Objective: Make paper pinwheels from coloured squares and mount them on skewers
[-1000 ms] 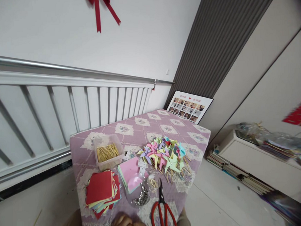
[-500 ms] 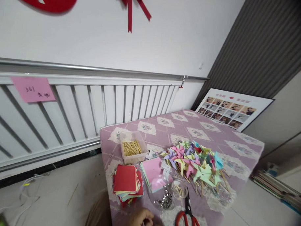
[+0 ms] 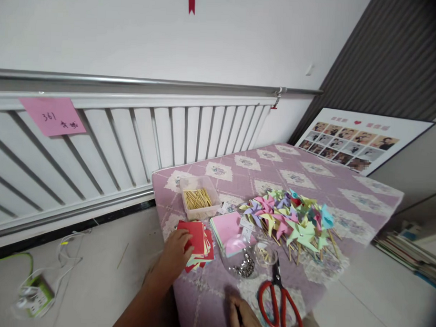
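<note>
My left hand (image 3: 176,250) reaches over the left side of a stack of coloured paper squares (image 3: 197,236), red on top. Its fingers lie stretched on the top sheet, not closed around it. At the bottom edge, my right hand (image 3: 245,319) rests low over the tablecloth with fingers curled; whatever may be in them is hidden. To its right lie red-handled scissors (image 3: 275,294) with dark blades. Beyond the hands are a clear dish of small metal pieces (image 3: 246,265), a small round tub of short sticks (image 3: 265,254) and a pink-topped paper stack (image 3: 226,226).
A clear plastic box (image 3: 202,213) holds many thin wooden sticks. Paper pinwheels on sticks (image 3: 291,218) are heaped right of centre. A patterned cloth covers the table (image 3: 294,176). A white radiator (image 3: 176,133) runs along the wall, and a power strip (image 3: 40,295) lies on the floor.
My hands were close together at the bottom edge. The left has moved forward and left onto the red-topped stack; the right is now apart from it. The view has tilted downward.
</note>
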`<act>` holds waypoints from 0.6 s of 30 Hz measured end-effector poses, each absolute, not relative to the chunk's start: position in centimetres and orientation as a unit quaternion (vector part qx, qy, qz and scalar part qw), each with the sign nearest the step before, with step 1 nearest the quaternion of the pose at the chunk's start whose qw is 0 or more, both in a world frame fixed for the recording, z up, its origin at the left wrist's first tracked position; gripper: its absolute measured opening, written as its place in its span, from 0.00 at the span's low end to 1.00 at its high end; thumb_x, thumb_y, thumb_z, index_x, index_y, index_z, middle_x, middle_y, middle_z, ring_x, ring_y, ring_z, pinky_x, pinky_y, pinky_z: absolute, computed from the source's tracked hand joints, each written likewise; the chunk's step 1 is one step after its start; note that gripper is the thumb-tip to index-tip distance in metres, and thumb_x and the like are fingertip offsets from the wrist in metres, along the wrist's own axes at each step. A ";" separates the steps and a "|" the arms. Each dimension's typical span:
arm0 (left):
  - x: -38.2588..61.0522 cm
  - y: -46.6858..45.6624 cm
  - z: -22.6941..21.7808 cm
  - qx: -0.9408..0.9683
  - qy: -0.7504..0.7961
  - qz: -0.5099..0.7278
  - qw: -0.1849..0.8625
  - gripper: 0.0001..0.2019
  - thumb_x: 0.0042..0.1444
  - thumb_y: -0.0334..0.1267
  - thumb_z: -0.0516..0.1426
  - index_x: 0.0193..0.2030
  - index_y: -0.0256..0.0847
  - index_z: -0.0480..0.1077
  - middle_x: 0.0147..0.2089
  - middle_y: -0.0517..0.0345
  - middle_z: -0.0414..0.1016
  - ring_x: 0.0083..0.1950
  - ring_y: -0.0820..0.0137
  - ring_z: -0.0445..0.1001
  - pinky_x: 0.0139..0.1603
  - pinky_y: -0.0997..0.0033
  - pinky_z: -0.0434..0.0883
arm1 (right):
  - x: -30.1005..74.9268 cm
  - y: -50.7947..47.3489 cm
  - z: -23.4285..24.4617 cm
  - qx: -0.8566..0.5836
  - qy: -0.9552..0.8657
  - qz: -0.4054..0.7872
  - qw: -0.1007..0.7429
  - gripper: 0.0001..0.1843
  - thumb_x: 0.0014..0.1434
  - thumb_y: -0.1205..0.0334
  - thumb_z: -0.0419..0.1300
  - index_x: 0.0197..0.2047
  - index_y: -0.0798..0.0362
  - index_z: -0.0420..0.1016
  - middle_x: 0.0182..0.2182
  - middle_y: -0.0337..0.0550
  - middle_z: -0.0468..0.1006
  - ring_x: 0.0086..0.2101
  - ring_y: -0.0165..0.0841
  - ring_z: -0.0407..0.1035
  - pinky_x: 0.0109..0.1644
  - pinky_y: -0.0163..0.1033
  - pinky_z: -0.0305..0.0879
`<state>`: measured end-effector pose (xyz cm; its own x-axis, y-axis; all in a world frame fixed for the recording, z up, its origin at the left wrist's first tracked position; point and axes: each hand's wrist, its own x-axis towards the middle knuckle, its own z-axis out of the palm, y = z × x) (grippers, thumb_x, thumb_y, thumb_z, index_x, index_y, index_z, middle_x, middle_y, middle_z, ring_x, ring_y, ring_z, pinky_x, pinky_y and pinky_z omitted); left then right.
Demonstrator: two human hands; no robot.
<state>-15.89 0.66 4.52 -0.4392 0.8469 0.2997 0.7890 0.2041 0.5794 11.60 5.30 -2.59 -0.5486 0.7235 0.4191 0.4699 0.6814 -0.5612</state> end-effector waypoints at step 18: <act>-16.1 0.7 2.5 0.550 0.789 0.259 0.085 0.20 0.51 0.36 0.58 0.53 0.37 0.71 0.59 0.42 0.69 0.60 0.56 0.66 0.63 0.52 0.61 | 11.2 4.4 -1.3 -0.374 -0.855 0.205 0.294 0.16 0.64 0.58 0.49 0.38 0.52 0.77 0.34 0.48 0.84 0.35 0.37 0.79 0.40 0.38 0.76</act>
<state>-16.14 0.68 2.46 -0.3803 0.9127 0.1498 0.8243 0.2610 0.5024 11.17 4.42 -1.33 -0.5474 0.7606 0.3492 0.5203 0.6361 -0.5699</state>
